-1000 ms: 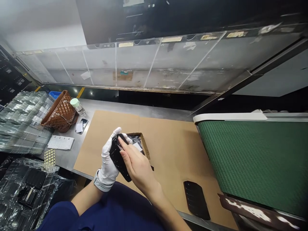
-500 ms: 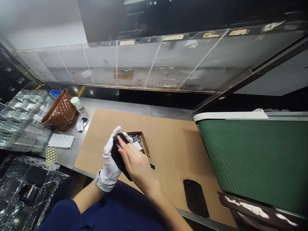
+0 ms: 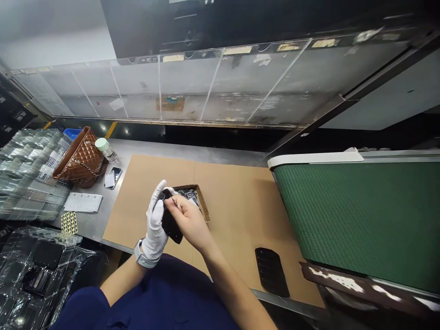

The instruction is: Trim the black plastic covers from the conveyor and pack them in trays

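Observation:
My left hand (image 3: 155, 225), in a white glove, holds a glossy black flat panel (image 3: 172, 228) with rounded corners, tilted above the brown cardboard sheet. Bare, my right hand (image 3: 188, 221) has thumb and fingers pinched together against the panel's upper part. A thin pale edge shows by its fingers, but what they pinch is too small to make out. Just behind both hands sits a shallow cardboard box (image 3: 203, 208) of small dark pieces (image 3: 189, 195), partly hidden by them. A second black panel (image 3: 272, 271) lies on the sheet near the front edge, to the right.
A green conveyor belt (image 3: 354, 220) stands at the right. On the left are a brown quilted bag (image 3: 79, 158), a bottle (image 3: 107, 150), a phone (image 3: 113, 178), a white paper strip (image 3: 83, 202), a yellow sticker sheet (image 3: 69, 223), stacked clear trays (image 3: 30, 174) and plastic-wrapped black parts (image 3: 41, 266).
My right hand's fingers have gone from lying along the panel to a pinch near its top. The panel has turned in my left hand, whose thumb now lies over it. The view has shifted slightly.

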A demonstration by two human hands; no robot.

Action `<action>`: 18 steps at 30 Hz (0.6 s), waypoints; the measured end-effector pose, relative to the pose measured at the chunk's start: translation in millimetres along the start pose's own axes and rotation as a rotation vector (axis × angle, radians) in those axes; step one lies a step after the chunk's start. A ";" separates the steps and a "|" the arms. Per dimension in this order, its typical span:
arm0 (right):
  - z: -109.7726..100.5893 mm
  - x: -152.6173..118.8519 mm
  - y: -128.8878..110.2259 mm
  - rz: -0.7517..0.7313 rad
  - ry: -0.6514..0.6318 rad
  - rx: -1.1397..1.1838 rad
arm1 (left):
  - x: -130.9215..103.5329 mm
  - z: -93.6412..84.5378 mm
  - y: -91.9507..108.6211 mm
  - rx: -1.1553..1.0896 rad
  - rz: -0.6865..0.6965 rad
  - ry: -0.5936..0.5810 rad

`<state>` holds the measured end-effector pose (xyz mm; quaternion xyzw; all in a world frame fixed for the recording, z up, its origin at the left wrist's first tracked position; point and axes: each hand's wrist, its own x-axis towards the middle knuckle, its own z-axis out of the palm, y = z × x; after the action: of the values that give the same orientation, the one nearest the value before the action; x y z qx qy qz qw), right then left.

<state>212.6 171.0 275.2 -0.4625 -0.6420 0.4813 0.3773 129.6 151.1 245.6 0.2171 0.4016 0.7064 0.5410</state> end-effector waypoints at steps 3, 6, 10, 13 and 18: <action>-4.0 3.7 19.2 0.050 0.144 0.080 | 4.4 -4.9 4.2 -0.109 -0.119 0.029; -23.4 0.2 79.7 0.183 0.367 0.049 | 11.5 -13.2 16.8 -0.312 -0.381 0.051; -53.3 -22.5 190.4 0.488 0.599 -0.178 | 19.7 -29.5 25.4 -0.396 -0.557 0.061; -63.7 -45.6 242.7 0.606 0.650 -0.298 | 19.0 -45.7 17.9 -0.373 -0.611 0.094; -44.6 -37.4 253.1 0.517 0.540 -0.453 | -8.8 -89.1 -6.2 -0.128 -0.771 0.110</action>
<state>323.2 174.7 40.3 -0.7886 -0.4726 0.2685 0.2876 70.0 113.7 189.8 -0.0218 0.4372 0.4856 0.7567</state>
